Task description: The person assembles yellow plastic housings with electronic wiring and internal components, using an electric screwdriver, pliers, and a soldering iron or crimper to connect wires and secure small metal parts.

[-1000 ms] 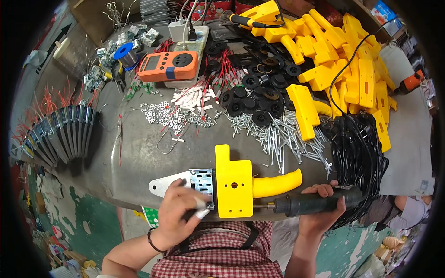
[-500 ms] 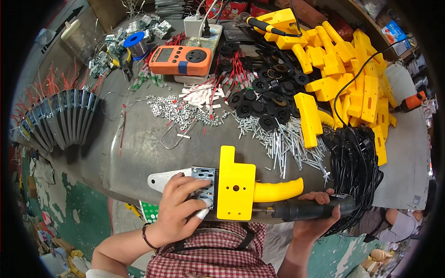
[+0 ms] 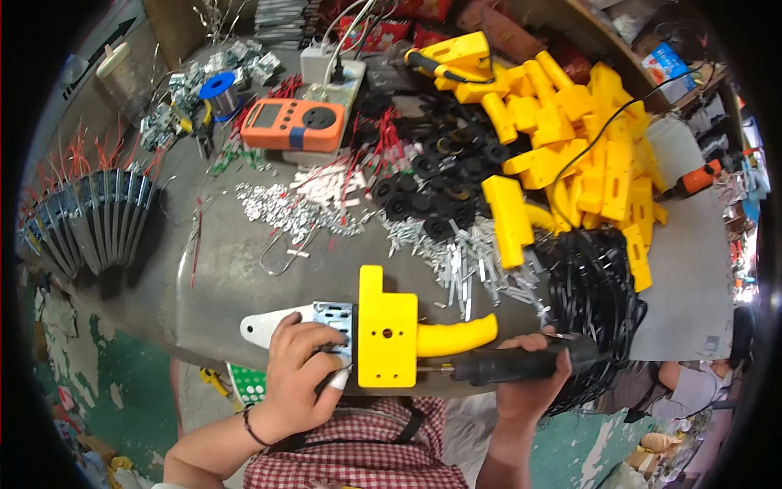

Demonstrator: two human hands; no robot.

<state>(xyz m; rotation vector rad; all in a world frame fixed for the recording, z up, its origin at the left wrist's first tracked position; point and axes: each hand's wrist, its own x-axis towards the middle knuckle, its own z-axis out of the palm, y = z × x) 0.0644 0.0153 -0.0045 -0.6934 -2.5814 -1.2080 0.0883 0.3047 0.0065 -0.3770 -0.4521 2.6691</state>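
Observation:
My left hand (image 3: pixel 303 371) is closed over a slotted metal bracket (image 3: pixel 333 316) with a pale pointed plate (image 3: pixel 259 326) sticking out to its left. White wrapping covers one fingertip. Against the bracket's right side lies a yellow plastic housing (image 3: pixel 388 314) with several small holes and a curved yellow handle (image 3: pixel 458 336). My right hand (image 3: pixel 533 383) grips a black power screwdriver (image 3: pixel 505 366) from below. Its thin bit points left and reaches the housing's lower right edge, below the handle. The contact at the bit's tip is hidden.
Yellow housings (image 3: pixel 615 155) are heaped at the back right, above coiled black cables (image 3: pixel 595 301). Loose screws (image 3: pixel 468 257), black round parts (image 3: pixel 440 183) and nuts (image 3: pixel 285 208) spread across the table's middle. An orange meter (image 3: pixel 294 125) stands behind them; wired metal plates (image 3: pixel 98 212) fan out at left.
The whole view has shifted, so most things appear farther left. Both hands keep their holds, and the screwdriver's bit stays at the yellow housing's edge.

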